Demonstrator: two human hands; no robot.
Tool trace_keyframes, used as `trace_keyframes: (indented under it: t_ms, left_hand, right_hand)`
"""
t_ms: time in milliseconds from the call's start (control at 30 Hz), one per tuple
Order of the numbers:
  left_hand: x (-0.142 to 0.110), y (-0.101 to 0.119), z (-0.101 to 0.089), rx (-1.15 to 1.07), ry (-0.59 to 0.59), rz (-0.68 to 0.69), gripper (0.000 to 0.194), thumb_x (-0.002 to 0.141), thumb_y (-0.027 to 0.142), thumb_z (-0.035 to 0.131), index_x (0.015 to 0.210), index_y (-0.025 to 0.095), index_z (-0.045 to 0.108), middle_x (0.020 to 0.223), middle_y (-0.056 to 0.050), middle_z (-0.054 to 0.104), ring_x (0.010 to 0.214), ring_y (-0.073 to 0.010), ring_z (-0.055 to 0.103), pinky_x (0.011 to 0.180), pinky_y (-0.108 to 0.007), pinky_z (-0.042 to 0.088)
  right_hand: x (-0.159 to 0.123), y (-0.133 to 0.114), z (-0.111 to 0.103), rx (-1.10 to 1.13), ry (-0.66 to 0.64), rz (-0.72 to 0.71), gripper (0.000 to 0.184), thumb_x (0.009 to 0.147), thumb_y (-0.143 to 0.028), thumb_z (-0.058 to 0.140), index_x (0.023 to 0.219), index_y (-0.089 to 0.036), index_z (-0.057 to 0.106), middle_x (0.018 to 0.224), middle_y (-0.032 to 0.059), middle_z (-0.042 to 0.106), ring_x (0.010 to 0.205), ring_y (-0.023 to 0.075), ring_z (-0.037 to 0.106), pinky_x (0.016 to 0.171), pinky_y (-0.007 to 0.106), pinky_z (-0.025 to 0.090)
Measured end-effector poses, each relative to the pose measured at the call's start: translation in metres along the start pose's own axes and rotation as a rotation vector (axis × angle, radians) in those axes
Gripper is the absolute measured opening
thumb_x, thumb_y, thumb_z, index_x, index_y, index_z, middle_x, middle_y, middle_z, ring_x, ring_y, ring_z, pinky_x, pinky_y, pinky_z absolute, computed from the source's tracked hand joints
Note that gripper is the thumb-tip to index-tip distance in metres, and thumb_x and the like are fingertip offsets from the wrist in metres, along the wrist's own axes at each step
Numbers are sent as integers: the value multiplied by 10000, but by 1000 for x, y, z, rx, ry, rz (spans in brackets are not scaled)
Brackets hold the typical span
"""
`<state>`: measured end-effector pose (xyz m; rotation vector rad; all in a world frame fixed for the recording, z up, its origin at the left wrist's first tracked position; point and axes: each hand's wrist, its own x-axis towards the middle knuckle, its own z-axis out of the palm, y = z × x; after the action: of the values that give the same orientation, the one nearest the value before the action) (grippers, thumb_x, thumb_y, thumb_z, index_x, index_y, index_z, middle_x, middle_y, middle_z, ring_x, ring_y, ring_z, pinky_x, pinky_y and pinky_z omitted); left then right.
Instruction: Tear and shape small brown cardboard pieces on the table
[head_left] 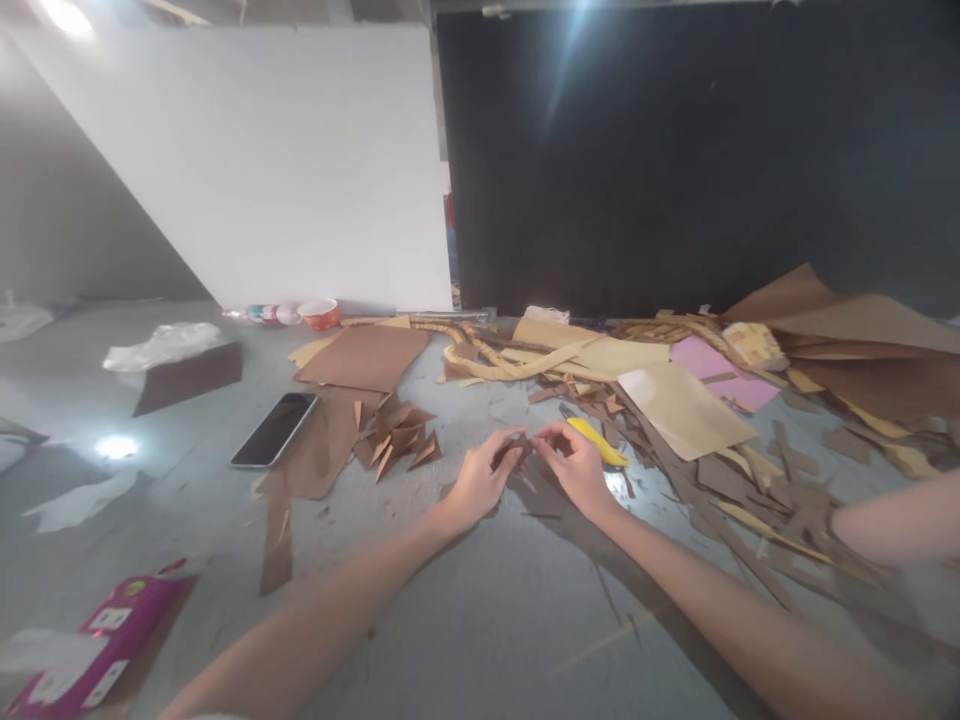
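Observation:
My left hand and my right hand meet over the middle of the grey surface. Between their pinched fingertips is a small brown piece, paper or thin sheet material, mostly covered by the fingers. Left of them lies a pile of folded, pointed brown pieces. Just beyond my right hand rests a yellow curved object, perhaps a tool handle; its other end is partly hidden.
A phone lies on brown sheets at left. A magenta packet is near the front left. Brown scraps and a tan sheet cover the right side. Another person's arm reaches in from the right.

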<state>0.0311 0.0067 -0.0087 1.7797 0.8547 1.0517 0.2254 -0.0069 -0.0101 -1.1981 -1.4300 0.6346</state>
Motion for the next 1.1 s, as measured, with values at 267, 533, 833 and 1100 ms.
trace_keyframes:
  t_ms: [267,533,833,1100]
  left_hand:
    - [0,-2,-1,10,28,11,364,1089,454,525,1362,231,617,1003,-49,781,874,-190,772,832,-298,588]
    - [-1,-2,-2,62,38,67,333,1100,416,514,1354,234,631,1066,-52,784,899,-174,777,846,-282,581]
    - [-2,-2,-3,126,52,115,307,1110,381,496,1345,233,627,1051,-48,775,892,-159,757,842,-274,564]
    - [-1,-2,-4,37,39,34,348,1098,445,509,1346,228,621,992,-50,789,854,-180,780,829,-297,593]
  right_hand:
    - [-4,-1,1,26,-22,-29,283,989,-487,683,976,-219,773,927,67,758,871,241,694,748,327,541]
    - [-5,-6,2,72,-28,-26,260,985,-449,692,952,-219,810,892,53,760,850,226,688,757,322,536]
    - [-11,-9,5,44,-58,-113,226,993,-407,701,1053,-221,814,942,73,771,870,233,704,762,337,552]
    - [-11,-12,0,-71,-40,-334,154,1030,-278,659,1049,-251,810,893,42,741,795,196,682,731,325,551]
